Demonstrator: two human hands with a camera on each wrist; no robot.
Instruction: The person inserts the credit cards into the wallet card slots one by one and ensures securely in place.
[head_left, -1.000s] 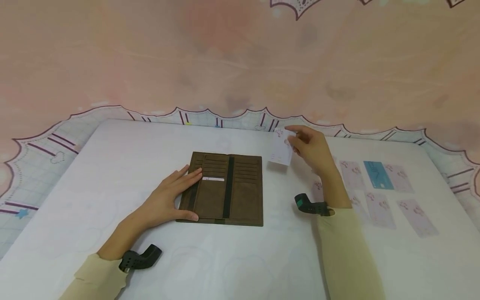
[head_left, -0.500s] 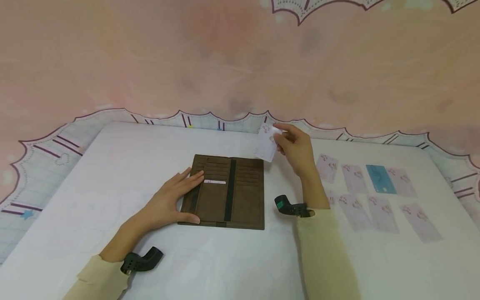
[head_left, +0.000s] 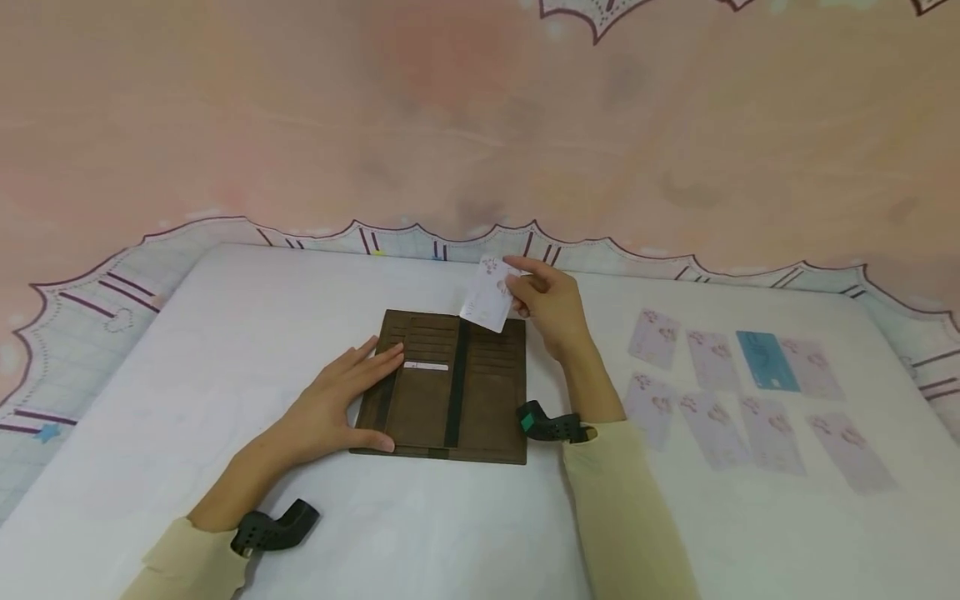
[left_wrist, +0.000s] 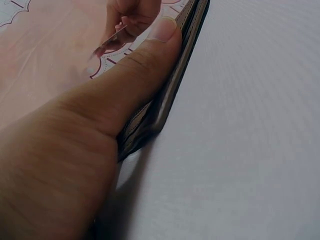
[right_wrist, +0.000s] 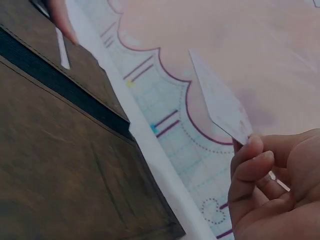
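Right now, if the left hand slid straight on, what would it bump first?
Across the wallet, the left hand might first meet the raised card in the right hand; depth is unclear.

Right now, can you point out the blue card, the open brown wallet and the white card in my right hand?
Blue card (head_left: pixel 768 361): head view, middle of its upward face.
Brown wallet (head_left: pixel 487 408): head view, bare lower part of its right panel.
White card (head_left: pixel 486 297): head view, middle of its printed face.

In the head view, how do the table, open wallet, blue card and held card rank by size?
1. Table
2. Open wallet
3. Blue card and held card: too alike to rank
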